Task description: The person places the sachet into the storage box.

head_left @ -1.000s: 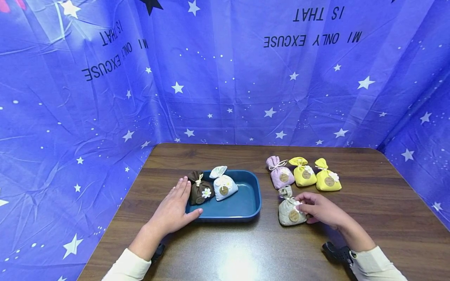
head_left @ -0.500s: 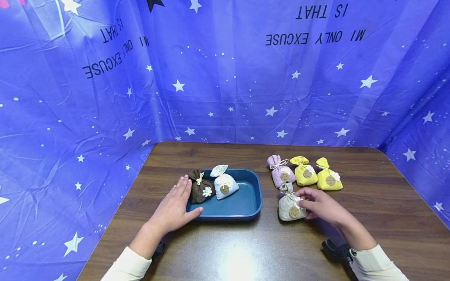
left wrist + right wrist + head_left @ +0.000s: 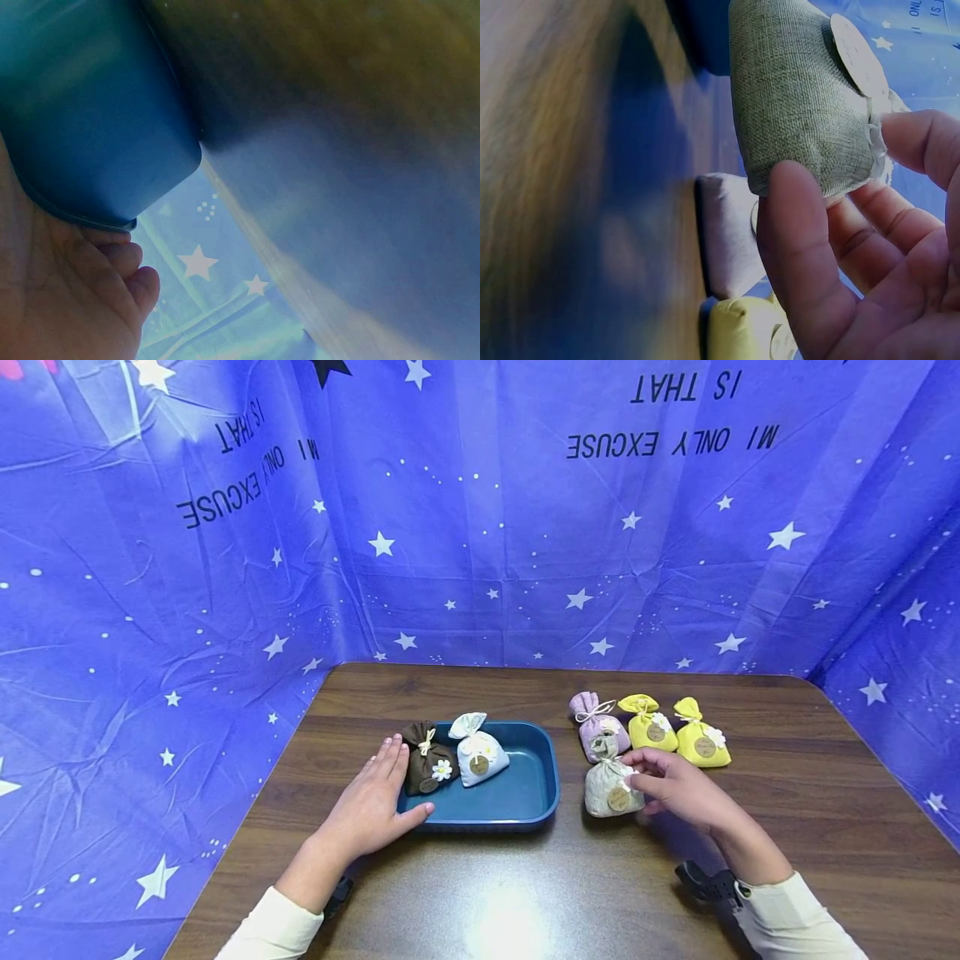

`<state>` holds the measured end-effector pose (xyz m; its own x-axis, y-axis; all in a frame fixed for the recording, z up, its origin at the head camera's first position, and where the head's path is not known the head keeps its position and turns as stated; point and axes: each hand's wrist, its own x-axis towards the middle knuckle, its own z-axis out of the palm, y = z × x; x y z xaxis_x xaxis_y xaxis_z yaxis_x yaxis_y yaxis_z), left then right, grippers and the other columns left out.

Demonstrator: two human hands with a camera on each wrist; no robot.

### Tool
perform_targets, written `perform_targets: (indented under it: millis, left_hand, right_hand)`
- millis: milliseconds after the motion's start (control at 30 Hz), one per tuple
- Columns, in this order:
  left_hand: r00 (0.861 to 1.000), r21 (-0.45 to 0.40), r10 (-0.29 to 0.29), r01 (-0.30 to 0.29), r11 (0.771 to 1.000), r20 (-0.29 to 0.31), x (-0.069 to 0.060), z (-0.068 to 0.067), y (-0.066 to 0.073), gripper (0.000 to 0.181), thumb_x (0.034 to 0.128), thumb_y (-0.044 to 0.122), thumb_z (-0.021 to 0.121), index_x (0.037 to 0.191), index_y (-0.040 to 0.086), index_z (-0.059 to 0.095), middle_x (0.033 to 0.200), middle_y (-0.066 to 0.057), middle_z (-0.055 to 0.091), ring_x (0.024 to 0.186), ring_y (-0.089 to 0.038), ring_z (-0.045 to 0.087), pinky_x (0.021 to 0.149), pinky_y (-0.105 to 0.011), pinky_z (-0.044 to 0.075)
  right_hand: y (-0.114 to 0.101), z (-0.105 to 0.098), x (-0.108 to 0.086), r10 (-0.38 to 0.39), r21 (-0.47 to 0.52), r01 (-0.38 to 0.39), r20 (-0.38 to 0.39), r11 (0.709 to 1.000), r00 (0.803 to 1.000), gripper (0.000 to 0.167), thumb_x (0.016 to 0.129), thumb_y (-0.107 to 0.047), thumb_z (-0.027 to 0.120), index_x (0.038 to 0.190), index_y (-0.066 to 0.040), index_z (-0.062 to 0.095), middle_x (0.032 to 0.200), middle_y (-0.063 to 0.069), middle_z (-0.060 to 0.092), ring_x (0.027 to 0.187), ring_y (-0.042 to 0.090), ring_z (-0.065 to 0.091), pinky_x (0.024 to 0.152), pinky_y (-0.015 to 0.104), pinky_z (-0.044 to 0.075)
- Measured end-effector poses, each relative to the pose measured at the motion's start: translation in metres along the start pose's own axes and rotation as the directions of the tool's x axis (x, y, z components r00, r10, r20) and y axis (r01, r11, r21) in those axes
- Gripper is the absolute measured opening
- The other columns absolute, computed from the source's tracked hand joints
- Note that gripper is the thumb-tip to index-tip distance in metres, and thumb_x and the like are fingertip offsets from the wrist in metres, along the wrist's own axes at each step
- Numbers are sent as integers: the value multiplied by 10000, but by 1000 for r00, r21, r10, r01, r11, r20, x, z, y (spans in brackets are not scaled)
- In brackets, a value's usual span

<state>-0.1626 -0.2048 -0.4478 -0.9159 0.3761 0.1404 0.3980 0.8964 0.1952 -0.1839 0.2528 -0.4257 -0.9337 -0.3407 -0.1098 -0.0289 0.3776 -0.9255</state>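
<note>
My right hand [image 3: 678, 789] pinches a grey-green cloth pouch [image 3: 611, 789] by its right side, to the right of the blue tray. In the right wrist view the thumb and fingers grip the pouch [image 3: 795, 97], held off the table. My left hand [image 3: 367, 806] rests with straight fingers against the left side of the blue tray [image 3: 517, 820]; the left wrist view shows that hand [image 3: 75, 292] touching the tray's wall [image 3: 97, 112]. Inside the tray, at its left, a brown pouch [image 3: 423, 760] lies beside a white pouch [image 3: 480, 756].
Behind the held pouch stand a lilac pouch [image 3: 596, 727] and two yellow pouches, one in the middle [image 3: 647, 727] and one at the right [image 3: 697, 743]. The wooden table [image 3: 600, 893] ends at a blue star-patterned curtain [image 3: 525, 568].
The grey-green pouch has risen from the table and moved slightly back and to the left in my right hand. My left hand stays at the tray.
</note>
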Motion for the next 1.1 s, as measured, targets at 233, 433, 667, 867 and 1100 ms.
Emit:
perform_targets:
  millis: [233, 433, 667, 867, 1100]
  left_hand:
    - [1000, -8, 2, -2, 1000, -5, 0, -1, 1, 996, 899, 609, 593, 1514, -102, 264, 1600, -262, 183, 1490, -354, 148, 1183, -491, 215]
    - [1000, -12, 2, -2, 1000, -8, -1, -2, 2, 989, 904, 610, 587, 1510, -104, 273, 1597, -265, 189, 1488, -357, 157, 1183, -488, 213]
    - [1000, -11, -3, 3, 1000, 0, -2, -2, 2, 988, 906, 612, 584, 1514, -98, 267, 1602, -257, 181, 1491, -351, 149, 1185, -486, 209]
    - [1000, -5, -2, 2, 1000, 2, -1, -2, 2, 995, 904, 623, 575, 1517, -95, 263, 1605, -253, 176, 1493, -346, 138, 1186, -482, 208]
    - [1000, -6, -2, 2, 1000, -2, -1, -2, 2, 994, 899, 614, 588, 1512, -101, 270, 1601, -258, 184, 1490, -352, 147, 1185, -484, 211]
  right_hand:
    - [-10, 3, 5, -5, 20, 5, -9, 1000, 1000, 333, 958, -76, 607, 1247, 76, 541, 1146, 208, 565, 932, 209, 600, 693, 496, 588]
    - [-15, 8, 9, -26, 35, 26, -1, 999, 1000, 303, 951, -48, 601, 1220, 79, 546, 1036, 156, 567, 850, 191, 601, 678, 523, 582]
    - [-21, 13, 15, -37, 22, 37, -3, 999, 999, 290, 953, -56, 603, 1211, 68, 557, 1032, 159, 567, 831, 210, 598, 683, 529, 581]
    - [-29, 19, 20, -42, 17, 42, -10, 999, 999, 286, 947, -63, 612, 1205, 54, 569, 1005, 139, 582, 824, 202, 595, 679, 526, 581]
    - [-37, 22, 25, -50, 33, 50, -9, 998, 999, 302, 942, -50, 600, 1217, 67, 554, 997, 136, 581, 816, 195, 582, 672, 514, 585]
